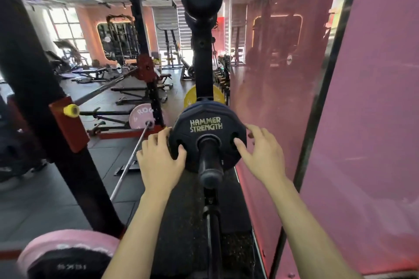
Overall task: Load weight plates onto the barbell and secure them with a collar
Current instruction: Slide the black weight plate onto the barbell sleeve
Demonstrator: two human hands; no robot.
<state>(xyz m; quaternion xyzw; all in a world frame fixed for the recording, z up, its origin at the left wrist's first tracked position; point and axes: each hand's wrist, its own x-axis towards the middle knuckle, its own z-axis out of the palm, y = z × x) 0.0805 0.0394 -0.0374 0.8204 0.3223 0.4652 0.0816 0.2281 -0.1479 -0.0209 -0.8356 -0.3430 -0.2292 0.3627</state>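
A black Hammer Strength weight plate (205, 128) sits on a dark sleeve (209, 163) that points toward me at the centre of the view. My left hand (158, 161) grips the plate's left rim, thumb in a grip hole. My right hand (260, 154) is spread at the plate's right edge, its thumb at the right grip hole and its fingers lifted off the rim. Another dark plate edge (204, 104) shows just behind the first. A yellow plate (190, 97) stands farther back. No collar is visible.
A black rack upright (56, 120) with a red bracket stands to the left. A bare steel barbell (133, 156) slants across the floor. Pink plates lie at bottom left (68, 247) and mid-left (140, 115). A pink glass wall (362, 120) closes the right side.
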